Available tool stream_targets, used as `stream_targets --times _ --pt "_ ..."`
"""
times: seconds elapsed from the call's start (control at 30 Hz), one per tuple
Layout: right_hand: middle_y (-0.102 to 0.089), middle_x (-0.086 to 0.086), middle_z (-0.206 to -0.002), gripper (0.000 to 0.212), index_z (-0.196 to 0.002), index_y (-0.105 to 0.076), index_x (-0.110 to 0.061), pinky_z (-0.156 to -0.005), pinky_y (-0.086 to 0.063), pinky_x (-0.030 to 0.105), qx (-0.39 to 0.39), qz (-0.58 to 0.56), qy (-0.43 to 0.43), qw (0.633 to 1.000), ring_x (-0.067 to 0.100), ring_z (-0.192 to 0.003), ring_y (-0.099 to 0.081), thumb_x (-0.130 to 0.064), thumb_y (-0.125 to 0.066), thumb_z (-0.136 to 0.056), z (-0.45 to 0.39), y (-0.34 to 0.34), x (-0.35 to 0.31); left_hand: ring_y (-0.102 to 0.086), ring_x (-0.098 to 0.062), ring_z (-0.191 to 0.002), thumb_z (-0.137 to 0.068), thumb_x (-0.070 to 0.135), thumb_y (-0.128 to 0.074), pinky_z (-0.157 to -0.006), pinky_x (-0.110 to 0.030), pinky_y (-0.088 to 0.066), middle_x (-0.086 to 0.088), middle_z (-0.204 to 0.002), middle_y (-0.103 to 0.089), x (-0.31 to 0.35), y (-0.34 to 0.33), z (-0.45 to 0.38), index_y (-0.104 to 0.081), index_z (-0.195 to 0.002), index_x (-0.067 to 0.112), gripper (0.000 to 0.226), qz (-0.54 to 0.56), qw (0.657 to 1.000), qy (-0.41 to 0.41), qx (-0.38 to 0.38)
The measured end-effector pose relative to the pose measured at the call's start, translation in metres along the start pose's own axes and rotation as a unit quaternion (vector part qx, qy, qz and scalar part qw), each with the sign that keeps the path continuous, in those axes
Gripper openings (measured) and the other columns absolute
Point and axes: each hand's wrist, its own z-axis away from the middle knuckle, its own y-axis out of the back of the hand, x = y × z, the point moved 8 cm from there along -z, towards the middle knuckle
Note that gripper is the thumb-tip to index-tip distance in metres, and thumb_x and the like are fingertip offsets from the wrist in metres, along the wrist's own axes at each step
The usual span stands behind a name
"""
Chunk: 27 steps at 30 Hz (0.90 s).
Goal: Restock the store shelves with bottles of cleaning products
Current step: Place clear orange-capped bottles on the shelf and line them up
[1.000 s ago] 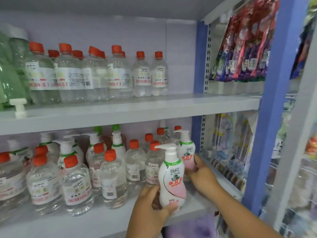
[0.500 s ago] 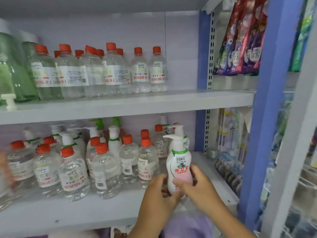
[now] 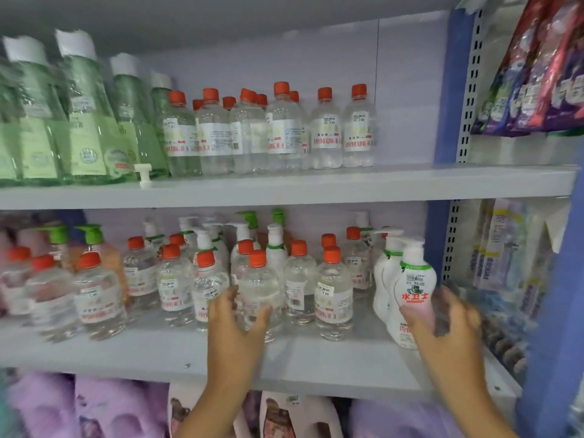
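On the middle shelf (image 3: 316, 358), the white pump bottle (image 3: 414, 292) now stands at the right end, right hand (image 3: 442, 324) loosely curled round it, while the left hand (image 3: 235, 320) has shifted to grip a red-capped clear bottle (image 3: 259, 286), so one restock looks finished.

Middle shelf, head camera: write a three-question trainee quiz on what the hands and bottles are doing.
1. True or false: the left hand grips a clear red-capped bottle.
2. The right hand is at which bottle? A) green bottle B) white pump bottle C) purple jug
3. Fill in: the pump bottle stands at the shelf's ____ end.

Key: 1 true; 2 B; 3 right.
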Motion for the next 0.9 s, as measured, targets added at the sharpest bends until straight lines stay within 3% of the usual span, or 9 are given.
stream_targets --times 0.07,0.13,0.23,0.3,0.47,0.53,0.67,0.83,0.9 --pt "-0.052 -0.004 -0.111 0.032 -0.115 -0.065 -0.015 -0.084 -0.04 0.019 0.105 -0.005 0.144 0.984 0.018 -0.1 -0.056 -0.027 -0.074 -0.087 0.024 0.013 -0.039 -0.057 -0.009 -0.117 -0.082 0.043 -0.08 -0.101 -0.037 -0.05 0.016 -0.128 -0.054 -0.009 -0.014 -0.003 -0.045 -0.139 0.034 0.067 0.03 0.998 0.017 -0.052" --pt "-0.054 -0.018 -0.102 0.02 -0.104 -0.063 -0.027 -0.08 -0.042 0.009 0.062 -0.057 0.191 0.978 0.006 -0.088 -0.058 -0.021 -0.073 -0.089 0.04 -0.012 -0.059 -0.058 -0.008 -0.117 -0.079 0.048 -0.079 -0.102 -0.039 -0.051 0.013 -0.128 -0.055 -0.016 -0.025 -0.004 -0.044 -0.139 0.037 0.07 0.017 0.996 0.019 -0.08" --pt "-0.054 -0.026 -0.122 0.054 -0.131 -0.055 -0.038 -0.098 -0.048 0.021 -0.117 -0.112 0.077 0.984 -0.001 -0.111 -0.059 -0.038 -0.079 -0.083 0.038 -0.086 -0.055 -0.055 -0.012 -0.116 -0.078 0.041 -0.081 -0.102 -0.039 -0.05 0.008 -0.132 -0.045 -0.027 -0.027 -0.004 -0.038 -0.144 0.034 0.079 0.007 0.995 0.032 -0.098" --pt "-0.058 -0.023 -0.131 0.074 -0.142 -0.044 -0.041 -0.102 -0.048 0.022 -0.172 -0.132 0.029 0.976 -0.004 -0.118 -0.058 -0.035 -0.083 -0.08 0.037 -0.118 -0.055 -0.057 -0.009 -0.112 -0.075 0.034 -0.082 -0.099 -0.039 -0.052 0.01 -0.129 -0.047 -0.035 -0.028 -0.006 -0.04 -0.139 0.038 0.077 0.023 0.992 0.033 -0.123" --pt "-0.069 -0.026 -0.111 0.07 -0.131 -0.05 -0.044 -0.069 -0.046 0.0 -0.198 -0.092 -0.039 0.975 -0.017 -0.096 -0.063 -0.029 -0.088 -0.075 0.037 -0.129 -0.056 -0.057 0.003 -0.096 -0.07 0.035 -0.087 -0.085 -0.025 -0.05 0.021 -0.111 -0.052 -0.037 -0.032 -0.011 -0.044 -0.121 0.049 0.068 0.064 0.983 0.016 -0.17" --pt "-0.07 -0.027 -0.106 0.064 -0.126 -0.051 -0.042 -0.069 -0.046 0.0 -0.206 -0.092 -0.045 0.973 -0.019 -0.092 -0.063 -0.026 -0.088 -0.075 0.042 -0.126 -0.057 -0.055 0.011 -0.099 -0.07 0.034 -0.087 -0.085 -0.019 -0.046 0.027 -0.111 -0.052 -0.04 -0.037 -0.01 -0.042 -0.109 0.051 0.061 0.102 0.975 0.032 -0.195" --pt "-0.072 -0.019 -0.116 0.064 -0.125 -0.052 -0.041 -0.079 -0.051 0.009 -0.243 -0.103 -0.049 0.963 -0.006 -0.102 -0.068 -0.01 -0.083 -0.079 0.052 -0.127 -0.06 -0.059 0.015 -0.098 -0.07 0.038 -0.087 -0.081 -0.015 -0.046 0.03 -0.112 -0.059 -0.047 -0.044 -0.011 -0.036 -0.123 0.047 0.074 0.147 0.954 0.059 -0.252" --pt "-0.066 -0.023 -0.125 0.083 -0.134 -0.042 -0.046 -0.092 -0.054 0.024 -0.232 -0.088 -0.067 0.966 -0.003 -0.11 -0.066 -0.017 -0.089 -0.072 0.052 -0.131 -0.053 -0.064 0.001 -0.089 -0.048 0.053 -0.088 -0.08 -0.025 -0.057 0.017 -0.108 -0.064 -0.049 -0.052 -0.017 -0.05 -0.13 0.045 0.09 0.138 0.949 0.036 -0.28" --pt "-0.068 -0.02 -0.125 0.086 -0.138 -0.041 -0.043 -0.096 -0.054 0.031 -0.238 -0.084 -0.061 0.966 0.003 -0.113 -0.067 -0.017 -0.089 -0.071 0.051 -0.134 -0.054 -0.063 0.0 -0.101 -0.046 0.058 -0.083 -0.086 -0.028 -0.058 0.019 -0.116 -0.059 -0.048 -0.055 -0.016 -0.052 -0.122 0.048 0.083 0.123 0.951 0.019 -0.282"
